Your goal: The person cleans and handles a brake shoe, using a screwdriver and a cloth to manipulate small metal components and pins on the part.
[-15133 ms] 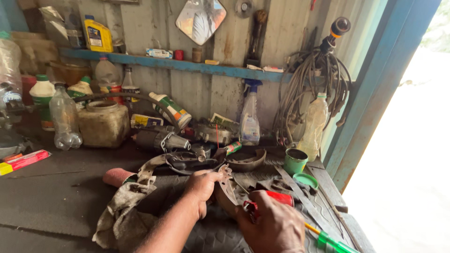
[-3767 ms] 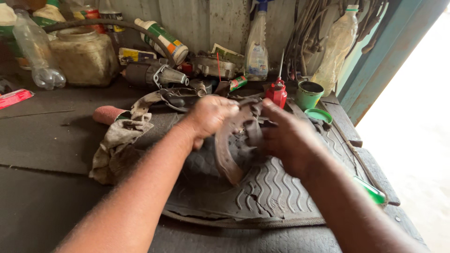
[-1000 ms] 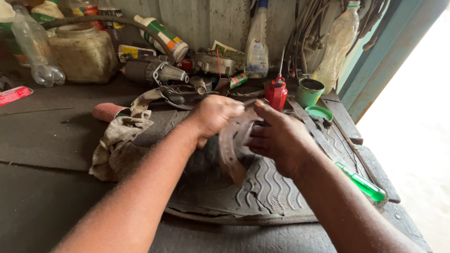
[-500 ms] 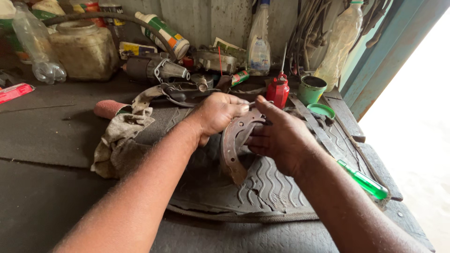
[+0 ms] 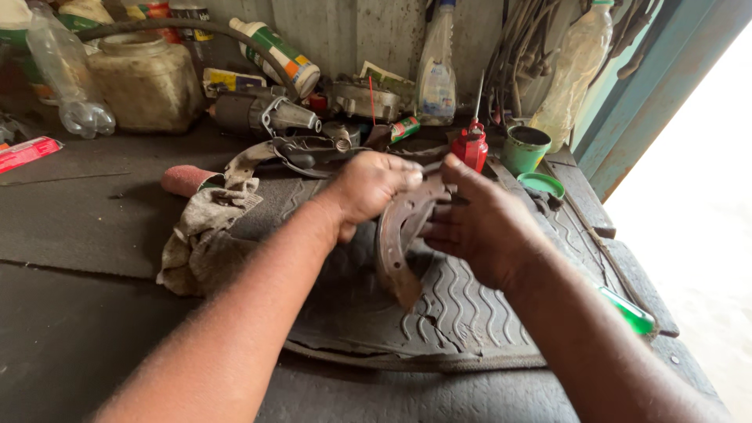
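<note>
A curved, rusty-brown metal brake shoe (image 5: 397,243) looks rough and matt above a ribbed black rubber mat (image 5: 462,313), beside a grimy, crumpled cloth rag (image 5: 205,235) and a glossy red metal oil can (image 5: 471,146).

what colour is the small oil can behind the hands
Red, with a thin metal spout: the oil can shows clearly in the head view.

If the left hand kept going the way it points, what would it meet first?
The left hand points toward the red oil can; that is likely first, though depth is unclear.
</note>
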